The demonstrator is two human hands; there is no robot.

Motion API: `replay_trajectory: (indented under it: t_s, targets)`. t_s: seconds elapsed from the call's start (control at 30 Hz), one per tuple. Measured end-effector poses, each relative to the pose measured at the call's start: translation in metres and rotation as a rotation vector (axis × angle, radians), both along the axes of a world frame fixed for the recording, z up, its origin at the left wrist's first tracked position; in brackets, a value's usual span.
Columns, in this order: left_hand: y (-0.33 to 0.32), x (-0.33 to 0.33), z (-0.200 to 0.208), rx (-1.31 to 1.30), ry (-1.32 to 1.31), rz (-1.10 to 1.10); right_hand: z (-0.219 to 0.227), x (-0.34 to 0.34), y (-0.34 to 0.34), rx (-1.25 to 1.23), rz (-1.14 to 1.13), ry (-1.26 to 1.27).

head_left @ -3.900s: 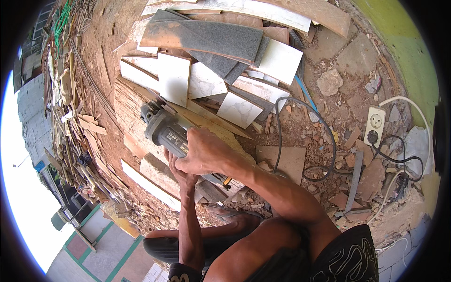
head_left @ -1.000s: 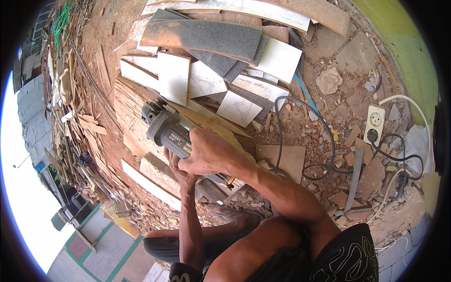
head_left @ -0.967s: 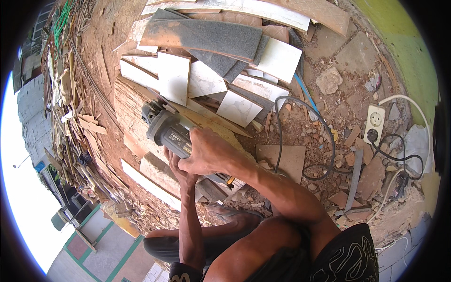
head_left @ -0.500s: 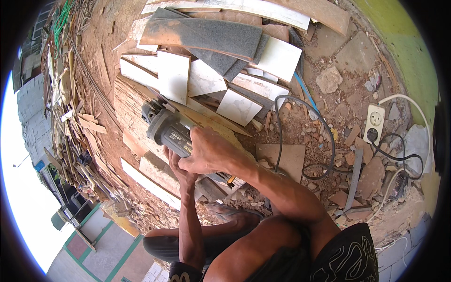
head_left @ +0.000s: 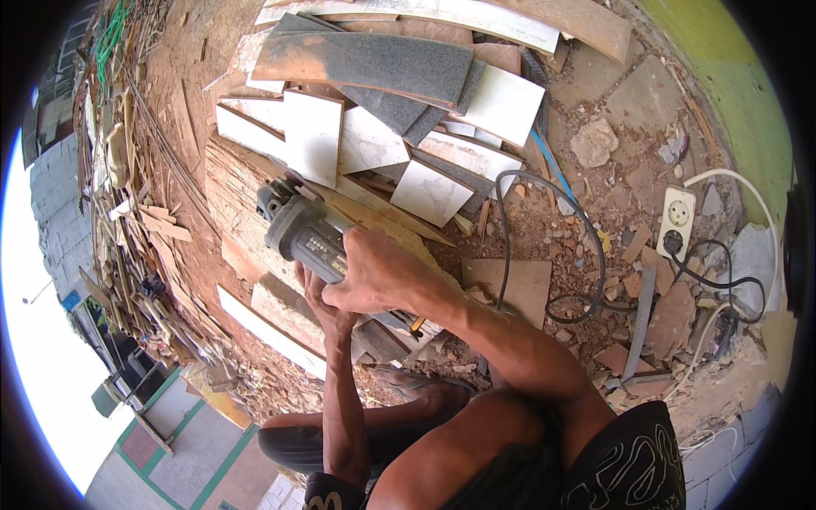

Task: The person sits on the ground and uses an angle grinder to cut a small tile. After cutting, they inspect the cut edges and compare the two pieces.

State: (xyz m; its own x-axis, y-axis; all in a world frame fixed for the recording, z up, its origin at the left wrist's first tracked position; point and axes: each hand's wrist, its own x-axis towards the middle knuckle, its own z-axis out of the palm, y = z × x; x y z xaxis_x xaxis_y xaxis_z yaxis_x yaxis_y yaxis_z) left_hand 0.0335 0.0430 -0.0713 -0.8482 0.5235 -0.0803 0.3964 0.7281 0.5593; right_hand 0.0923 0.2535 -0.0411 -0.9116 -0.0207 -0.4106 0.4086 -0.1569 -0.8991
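From the head view, the right hand [head_left: 374, 270] is closed around a dark grey, cylindrical angle grinder [head_left: 304, 236], held over a tan, flat slab [head_left: 228, 183]; the left hand [head_left: 331, 304] sits beneath, its grip too hidden to tell. Straight-edged white rectangular tile pieces [head_left: 313, 136] lie heaped just beyond; whether any cut is finished or left, I can't tell. Around us: rubble-strewn reddish earth [head_left: 191, 72], a white oblong plastic socket block [head_left: 678, 210], a green wall [head_left: 744, 93]

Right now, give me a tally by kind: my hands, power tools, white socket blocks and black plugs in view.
Hands, left hand and right hand: 2
Grey power tool: 1
White socket block: 1
Black plug: 1
Total: 5
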Motion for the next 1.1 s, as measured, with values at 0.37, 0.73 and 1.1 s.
replay_trajectory:
  t_s: [0.37, 0.73, 1.1]
  targets:
    - [-0.008, -0.001, -0.006, 0.024, -0.011, 0.001, 0.0, -0.002, 0.003, -0.02, 0.029, 0.005]
    - [-0.004, -0.002, -0.004, 0.05, -0.032, -0.027, -0.004, -0.004, -0.003, -0.004, 0.022, 0.011]
    - [-0.002, -0.001, -0.003, 0.02, -0.008, -0.024, 0.001, -0.003, 0.005, -0.017, 0.047, -0.019]
